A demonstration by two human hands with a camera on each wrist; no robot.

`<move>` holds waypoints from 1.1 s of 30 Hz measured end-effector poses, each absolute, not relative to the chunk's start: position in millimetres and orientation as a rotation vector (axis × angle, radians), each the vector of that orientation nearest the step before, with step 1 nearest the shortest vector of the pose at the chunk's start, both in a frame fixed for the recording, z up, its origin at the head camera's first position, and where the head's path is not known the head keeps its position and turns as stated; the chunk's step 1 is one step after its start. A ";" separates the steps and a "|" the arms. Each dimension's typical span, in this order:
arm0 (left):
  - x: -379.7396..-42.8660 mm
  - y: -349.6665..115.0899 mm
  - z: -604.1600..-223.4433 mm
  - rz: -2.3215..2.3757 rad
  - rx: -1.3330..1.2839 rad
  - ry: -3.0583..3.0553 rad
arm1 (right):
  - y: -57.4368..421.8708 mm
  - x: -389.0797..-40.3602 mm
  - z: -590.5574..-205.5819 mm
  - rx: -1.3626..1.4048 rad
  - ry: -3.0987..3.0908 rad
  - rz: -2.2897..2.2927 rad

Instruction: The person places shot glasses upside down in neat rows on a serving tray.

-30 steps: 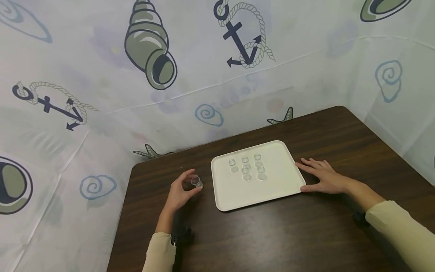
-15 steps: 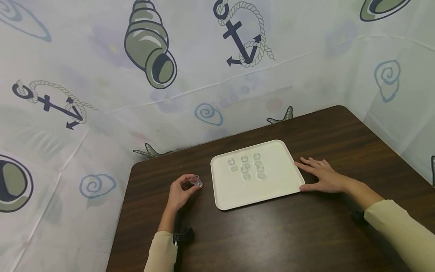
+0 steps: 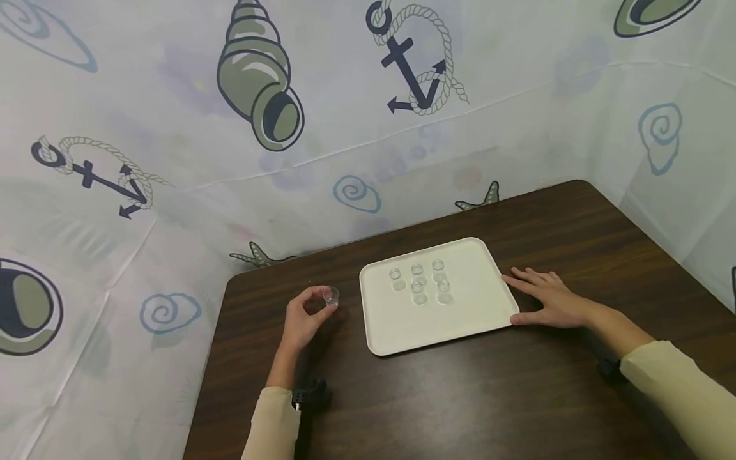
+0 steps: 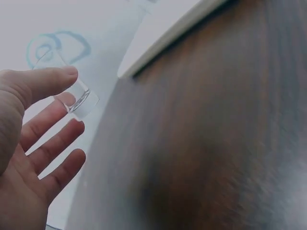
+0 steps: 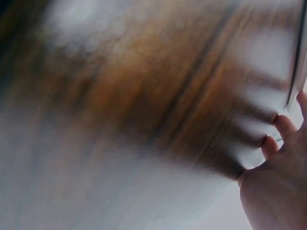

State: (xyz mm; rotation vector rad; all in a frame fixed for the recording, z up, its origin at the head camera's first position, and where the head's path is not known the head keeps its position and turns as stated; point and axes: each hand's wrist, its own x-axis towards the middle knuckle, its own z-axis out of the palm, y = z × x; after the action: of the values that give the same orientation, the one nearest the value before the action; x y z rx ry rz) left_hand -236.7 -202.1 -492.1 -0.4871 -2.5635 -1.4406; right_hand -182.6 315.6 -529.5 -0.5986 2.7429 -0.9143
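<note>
My left hand [image 3: 301,317] pinches a small clear shot glass [image 3: 331,296] between thumb and fingers, just left of the tray. In the left wrist view, the thumb and index finger hold the glass [image 4: 82,98] by its side, the other fingers loosely bent beside it. It appears raised off the table. A white rectangular tray [image 3: 391,332] lies mid-table with several like shot glasses [image 3: 417,287] standing on its back left part. My right hand [image 3: 549,301], fingers spread, rests at the tray's right edge, its thumb touching the front right corner.
The dark wood-grain table [image 3: 437,396] ends at a printed fabric backdrop [image 3: 310,211] behind and at both sides. A black wrist device [image 3: 312,394] sits on the left wrist.
My left hand took a closer grip on the shot glass and raised it slightly off the table. The right hand, the tray and its glasses stayed in place.
</note>
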 end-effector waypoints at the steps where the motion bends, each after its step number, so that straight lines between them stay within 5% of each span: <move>1: -237.5 -201.2 -490.0 -1.452 -0.513 -2.547 | 315.6 -182.4 -529.6 -0.595 2.742 -0.913; 33: -271.4 -119.7 -477.5 -0.151 -1.232 -2.582 | 320.0 -187.1 -536.8 -0.589 2.745 -0.903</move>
State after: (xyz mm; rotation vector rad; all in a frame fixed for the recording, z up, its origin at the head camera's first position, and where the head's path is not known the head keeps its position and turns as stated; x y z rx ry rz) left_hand -271.4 -119.7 -477.5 -1.2316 -2.5824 -0.1514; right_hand -187.1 320.0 -536.8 -0.5891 2.7447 -0.9030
